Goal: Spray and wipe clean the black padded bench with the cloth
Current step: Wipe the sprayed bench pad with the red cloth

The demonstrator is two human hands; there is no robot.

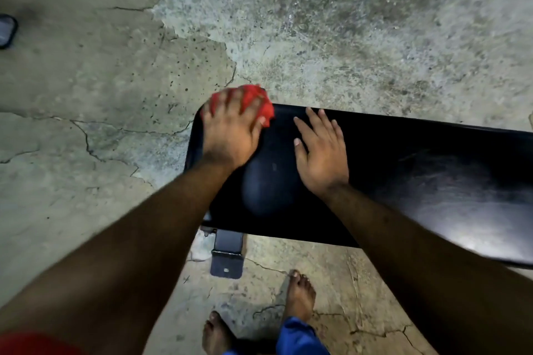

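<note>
The black padded bench (pixel 403 170) runs from the centre of the view off to the right. At its far left corner lies a bunched red cloth (pixel 259 104). My left hand (pixel 230 130) lies on top of the cloth, fingers spread over it and pressing it onto the padding. My right hand (pixel 320 150) rests flat on the bench top just to the right, fingers straight, holding nothing. A damp sheen shows on the padding between and to the right of my hands. No spray bottle is in view.
The bench's black metal foot (pixel 226 256) sticks out below its near edge. My bare feet (pixel 300 297) stand on cracked concrete floor (pixel 115 81). A dark object (pixel 7 30) sits at the left edge.
</note>
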